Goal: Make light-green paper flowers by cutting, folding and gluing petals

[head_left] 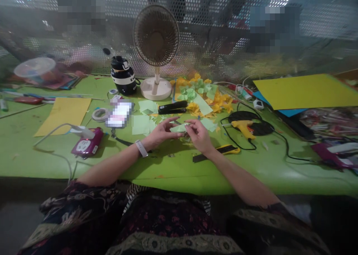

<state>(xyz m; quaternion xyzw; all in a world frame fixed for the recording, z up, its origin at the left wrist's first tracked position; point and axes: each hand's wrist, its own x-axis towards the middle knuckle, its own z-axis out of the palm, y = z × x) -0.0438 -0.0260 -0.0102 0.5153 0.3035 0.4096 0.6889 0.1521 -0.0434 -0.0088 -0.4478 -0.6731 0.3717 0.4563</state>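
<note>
In the head view, a small, narrow-looking light-green paper piece (178,129) is up between the two hands, above the near middle of a bright green tabletop (167,171). Its long axis runs roughly left to right, across the line of sight, with the right end a little higher in the picture. The right hand (199,136) is at that end, thumb and forefinger closed in a pinch on it. The left hand (163,132) is around the other end, fingers curved and thumb well parted from them, so the paper lies in the gap; whether the thumb presses on it cannot be told. Neither hand is clearly nearer, since each meets one end, but the right has the surer hold. The relation that matters, I judge, is this crosswise lie: the left thumb runs along the near edge, and the left fingers arch over the far side. Beyond the hands lies a black stapler (172,107), and farther right a heap of orange and green paper flowers (220,100). Pale green square paper sheets (140,125) lie left of the left hand's fingers. A yellow-and-black utility knife (232,150) lies on the table by the right wrist, and a yellow glue gun (244,127) farther right.
</note>
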